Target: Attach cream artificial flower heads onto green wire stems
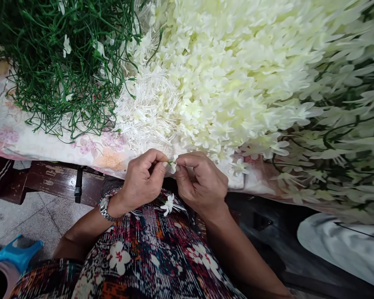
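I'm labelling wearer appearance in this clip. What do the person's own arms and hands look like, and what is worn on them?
Both forearms are bare, with no sleeves reaching them and no gloves. The left hand has a silver metal-link wristwatch on its wrist. The right hand shows no watch or bracelet; I can make out no rings on either hand.

Looks to me like a small home workshop for making artificial flowers. I see a huge heap of cream-white petals and a tangle of green plastic stems piled on a surface covered with a floral cloth, plus a worn tiled floor below it.
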A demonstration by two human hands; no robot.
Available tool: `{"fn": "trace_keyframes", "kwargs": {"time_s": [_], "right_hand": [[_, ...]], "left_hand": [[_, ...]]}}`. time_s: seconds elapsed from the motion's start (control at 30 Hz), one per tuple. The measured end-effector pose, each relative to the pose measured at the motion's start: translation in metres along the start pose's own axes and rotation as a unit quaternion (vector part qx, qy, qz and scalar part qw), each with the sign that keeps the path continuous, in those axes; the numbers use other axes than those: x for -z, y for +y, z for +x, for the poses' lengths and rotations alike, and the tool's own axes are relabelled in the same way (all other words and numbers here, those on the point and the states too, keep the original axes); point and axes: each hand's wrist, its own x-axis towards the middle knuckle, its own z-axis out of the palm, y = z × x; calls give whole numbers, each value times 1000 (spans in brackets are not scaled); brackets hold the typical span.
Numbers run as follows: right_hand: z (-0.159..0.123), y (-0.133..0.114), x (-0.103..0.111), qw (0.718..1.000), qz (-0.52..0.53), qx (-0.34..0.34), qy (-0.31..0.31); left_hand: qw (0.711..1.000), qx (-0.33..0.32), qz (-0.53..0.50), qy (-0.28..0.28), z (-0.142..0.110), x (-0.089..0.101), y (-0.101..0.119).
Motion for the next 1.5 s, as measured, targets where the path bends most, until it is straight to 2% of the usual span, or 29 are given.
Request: {"fn": "trace_keyframes", "kwargs": {"time_s": [0.47, 0.8, 1.1, 1.5], "right_hand": [[-2, 6, -3, 999, 42, -17, -12], [-3, 6, -6, 997, 62, -41, -4], [-2, 6, -4, 999, 44, -22, -19], [-1, 6, -7, 999, 46, -9, -5]], "left_hand": [[998, -23, 54, 20, 2, -3, 1], [997, -8, 59, 43, 2, -7, 3], [998, -2, 52, 37, 2, -7, 4], [998, 5, 43, 54, 3, -9, 4]]}}
